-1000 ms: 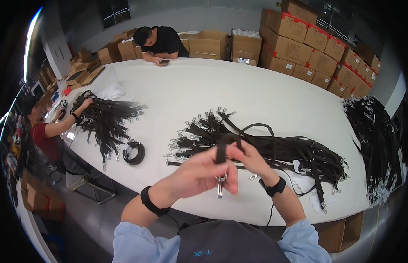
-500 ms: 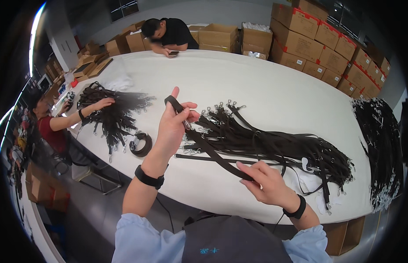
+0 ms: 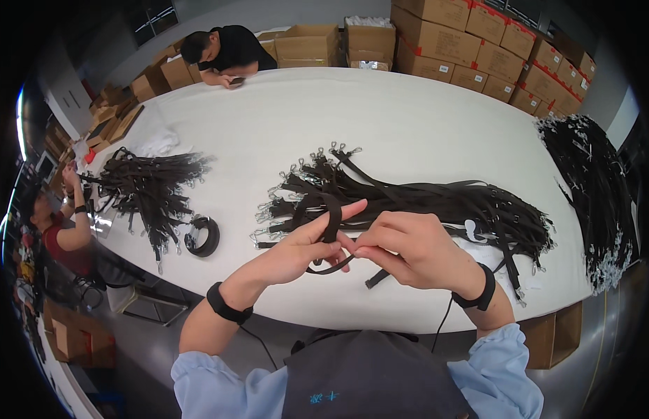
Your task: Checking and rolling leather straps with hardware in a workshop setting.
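A dark webbing strap (image 3: 332, 209) is looped over the fingers of my left hand (image 3: 296, 253), which is closed round it with the index finger stretched out. Close against those fingers, my right hand (image 3: 426, 253) pinches the same strap, its thumb and fingertips pressed together. Below my right hand a flat strap end pokes out over the white table (image 3: 338, 304). Just beyond both hands lies a long bundle of dark straps (image 3: 443, 199) with silver metal clips at its left end. My fingers hide the strap's own clip.
A coiled strap (image 3: 209, 237) and another strap pile (image 3: 139, 192) lie to the left, near a co-worker in red (image 3: 73, 234). A third heap (image 3: 590, 188) hangs over the right edge. Across the table a person in black (image 3: 234, 52) leans; cardboard boxes (image 3: 450, 49) are stacked behind.
My hands have come together, the strap wound into a loop instead of stretched between them. The co-worker's hand has left the left pile. The whole view has shifted slightly.
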Motion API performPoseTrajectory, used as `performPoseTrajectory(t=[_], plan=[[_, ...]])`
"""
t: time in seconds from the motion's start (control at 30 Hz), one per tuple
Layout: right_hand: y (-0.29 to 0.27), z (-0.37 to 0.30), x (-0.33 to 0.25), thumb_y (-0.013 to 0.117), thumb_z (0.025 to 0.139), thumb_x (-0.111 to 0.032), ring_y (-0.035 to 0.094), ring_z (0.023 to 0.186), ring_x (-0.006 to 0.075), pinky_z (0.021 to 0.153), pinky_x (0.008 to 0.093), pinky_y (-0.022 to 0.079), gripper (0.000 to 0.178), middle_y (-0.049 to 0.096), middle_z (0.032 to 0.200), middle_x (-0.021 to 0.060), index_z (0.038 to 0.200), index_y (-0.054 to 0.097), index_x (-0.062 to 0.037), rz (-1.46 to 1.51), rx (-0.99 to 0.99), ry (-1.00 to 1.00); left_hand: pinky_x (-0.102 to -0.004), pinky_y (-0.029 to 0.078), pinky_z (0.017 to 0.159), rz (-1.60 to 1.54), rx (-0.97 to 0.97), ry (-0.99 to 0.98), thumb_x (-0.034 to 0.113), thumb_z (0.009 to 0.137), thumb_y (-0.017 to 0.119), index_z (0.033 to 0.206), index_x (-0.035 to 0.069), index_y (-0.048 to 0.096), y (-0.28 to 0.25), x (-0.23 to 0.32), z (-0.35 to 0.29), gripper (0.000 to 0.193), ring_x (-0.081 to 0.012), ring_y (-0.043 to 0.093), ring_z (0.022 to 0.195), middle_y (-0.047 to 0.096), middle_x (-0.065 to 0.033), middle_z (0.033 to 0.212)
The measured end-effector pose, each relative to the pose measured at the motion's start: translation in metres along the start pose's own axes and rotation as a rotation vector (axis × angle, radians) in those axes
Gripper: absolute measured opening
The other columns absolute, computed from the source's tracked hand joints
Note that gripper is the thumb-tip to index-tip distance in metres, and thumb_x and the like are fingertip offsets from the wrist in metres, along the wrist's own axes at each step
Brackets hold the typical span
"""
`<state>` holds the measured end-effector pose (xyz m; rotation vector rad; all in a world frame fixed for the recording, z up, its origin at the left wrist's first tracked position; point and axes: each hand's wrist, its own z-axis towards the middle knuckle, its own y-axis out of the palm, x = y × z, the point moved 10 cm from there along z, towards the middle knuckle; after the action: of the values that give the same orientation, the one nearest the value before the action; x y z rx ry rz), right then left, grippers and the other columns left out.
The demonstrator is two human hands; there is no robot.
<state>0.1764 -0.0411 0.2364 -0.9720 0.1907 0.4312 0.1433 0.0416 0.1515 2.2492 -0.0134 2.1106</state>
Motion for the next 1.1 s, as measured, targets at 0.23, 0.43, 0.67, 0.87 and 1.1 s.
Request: performPoseTrajectory(t=[0.23,0.43,0.67,0.87,1.1], plan=[[0.011,-0.001,0.016,0.067,0.079,-0.014,0.053,0.055,0.0214,0.048,0.0307,0.04,0.009,0.055,0.067,0.0045,0.08,0.063,-0.0062,0.053,-0.071,0.068,-0.0251,0.042,0.056,-0.019,-0.139,-0.202,0.005,0.079,0.034,0.13,0.008,0.036,0.018,-0.026,-0.004,0.051,-0.0117,0.051,0.055,0.061,-0.0127,0.087],[0.027,-0.01,0.047,0.067,0.081,-0.018,0.055,0.058,0.0177,0.049,0.029,0.04,0.015,0.058,0.069,0.0056,0.08,0.062,-0.0038,0.191,-0.189,0.23,-0.0212,0.026,0.042,-0.063,-0.298,-0.284,0.03,0.094,0.034,0.113,0.001,0.051,0.037,-0.029,-0.011,0.039,-0.0059,0.033,0.044,0.044,-0.0006,0.056],[0.04,-0.034,0.074,0.059,0.088,-0.017,0.062,0.084,0.0161,0.075,0.028,0.048,0.018,0.065,0.086,0.0072,0.097,0.063,-0.0013,0.55,-0.204,0.362,-0.0204,0.017,0.035,-0.513,-0.344,-0.1,0.031,0.098,0.034,0.077,-0.001,0.048,0.025,0.012,-0.042,0.041,-0.0024,0.023,0.038,0.031,0.0055,0.046],[0.064,-0.031,0.069,0.049,0.095,-0.021,0.058,0.09,0.0126,0.081,0.0278,0.046,0.026,0.062,0.093,0.0052,0.105,0.058,0.0013,1.176,0.01,0.55,-0.0203,0.018,0.033,-0.754,-0.224,0.159,0.03,0.1,0.026,0.08,0.002,0.045,0.008,0.054,-0.036,0.039,-0.0028,0.023,0.034,0.03,0.0055,0.046],[0.082,-0.041,0.055,0.055,0.091,-0.014,0.052,0.063,0.0085,0.055,0.0232,0.043,0.019,0.055,0.078,0.0005,0.105,0.058,-0.0009,1.391,-0.015,0.668,-0.0208,0.019,0.033,-1.039,0.011,0.448,0.028,0.101,0.017,0.086,0.007,0.041,-0.039,0.077,-0.039,0.035,-0.0056,0.022,0.031,0.03,0.0038,0.049]])
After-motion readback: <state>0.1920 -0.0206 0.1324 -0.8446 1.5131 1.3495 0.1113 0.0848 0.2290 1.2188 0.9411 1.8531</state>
